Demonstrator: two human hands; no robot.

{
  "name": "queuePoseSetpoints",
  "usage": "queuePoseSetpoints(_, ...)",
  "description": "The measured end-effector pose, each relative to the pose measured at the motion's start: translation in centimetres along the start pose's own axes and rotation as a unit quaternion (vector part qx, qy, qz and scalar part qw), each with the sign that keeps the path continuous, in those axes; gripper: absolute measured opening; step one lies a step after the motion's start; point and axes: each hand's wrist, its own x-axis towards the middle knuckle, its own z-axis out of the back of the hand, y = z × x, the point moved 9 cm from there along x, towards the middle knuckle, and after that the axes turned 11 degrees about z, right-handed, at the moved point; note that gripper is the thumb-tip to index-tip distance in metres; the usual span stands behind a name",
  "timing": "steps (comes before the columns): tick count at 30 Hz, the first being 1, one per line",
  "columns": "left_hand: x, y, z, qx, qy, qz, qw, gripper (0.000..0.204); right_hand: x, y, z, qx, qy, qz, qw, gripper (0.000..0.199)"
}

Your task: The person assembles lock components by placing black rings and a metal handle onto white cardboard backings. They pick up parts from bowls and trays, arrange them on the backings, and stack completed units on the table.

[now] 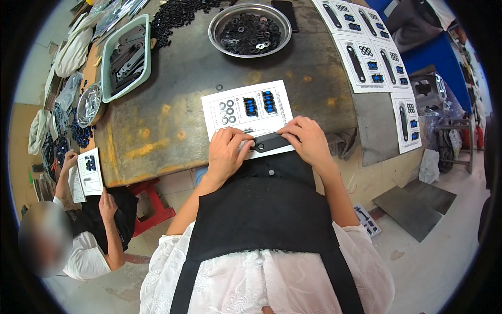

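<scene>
Black apron (261, 220) across my front, right under the camera, and beyond it stretches the big stained workbench (314, 68), its near edge running just past my waist. Down by the near left corner, a seated person (89, 251) holds up a printed card (93, 183). Over at the right edge, a spread of printed sheets (361, 65) laps past the bench's side. Along the left edge we have a pale green tray (148, 47), loaded with flat dark metal pieces; toward the far edge, a round steel bowl (289, 34) full of dark rings.

Now to the near edge, where a single printed sheet (214, 112) lies in front of me, and both hands are on the action! Left hand (228, 152): thumb and forefinger narrowed onto the holed end of a black bar (274, 141). Right hand (308, 138): thumb and fingertips pinching its other end. So the bar sits slightly tilted between my two hands, over the sheet's near edge. And smallest of all, one loose ring (219, 87), just beyond the sheet's far edge, near its left corner.
</scene>
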Motion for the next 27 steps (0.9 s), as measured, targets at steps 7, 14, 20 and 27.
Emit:
queuePoseSetpoints(7, -1.3, -0.6, -0.7, 0.083, 0.056, -0.04, 0.994, 0.019, 0.7, 1.4, -0.1, -0.009, 0.022, 0.036, 0.999, 0.039)
queuePoseSetpoints(14, -2.3, 0.9, 1.0, 0.119, 0.047, -0.021, 0.992, 0.021, 1.7, 2.5, -1.6, -0.002, 0.033, 0.07, 0.997, 0.036)
queuePoseSetpoints(20, -2.6, 1.9, 2.3, 0.15, 0.035, -0.008, 0.988, 0.017, 2.1, 3.3, -2.9, -0.011, 0.018, 0.09, 0.996, 0.036)
queuePoseSetpoints(27, -2.6, 2.2, 2.6, 0.151, 0.018, -0.01, 0.988, 0.016, 2.4, 3.5, -2.9, -0.025, -0.005, 0.108, 0.994, 0.037)
